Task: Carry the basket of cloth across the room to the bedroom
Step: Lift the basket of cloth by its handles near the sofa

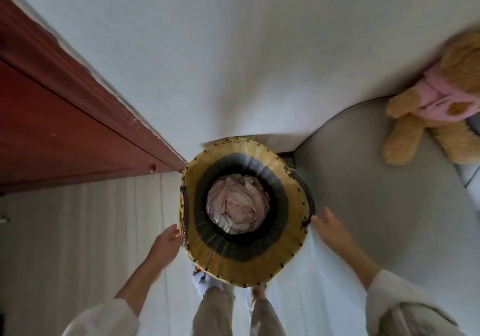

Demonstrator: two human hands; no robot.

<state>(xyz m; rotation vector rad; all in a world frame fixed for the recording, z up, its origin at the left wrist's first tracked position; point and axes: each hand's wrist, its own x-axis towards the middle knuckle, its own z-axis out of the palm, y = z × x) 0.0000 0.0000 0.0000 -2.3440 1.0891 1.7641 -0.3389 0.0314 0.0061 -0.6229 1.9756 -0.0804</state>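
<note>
A tall woven basket (291, 242), yellow with black bands, stands on the pale floor right in front of my feet, against the white wall. Crumpled pinkish cloth (237, 204) lies at its bottom. My left hand (168, 239) is at the basket's left rim, its fingertips touching or almost touching the weave. My right hand (328, 225) is just off the right rim by the dark handle, fingers spread, with nothing in it.
A dark red wooden door (65, 127) stands on the left, meeting the wall close behind the basket. On the right is a bed with a grey cover (376, 179), and a tan plush toy (441, 107) in pink clothes sits on it.
</note>
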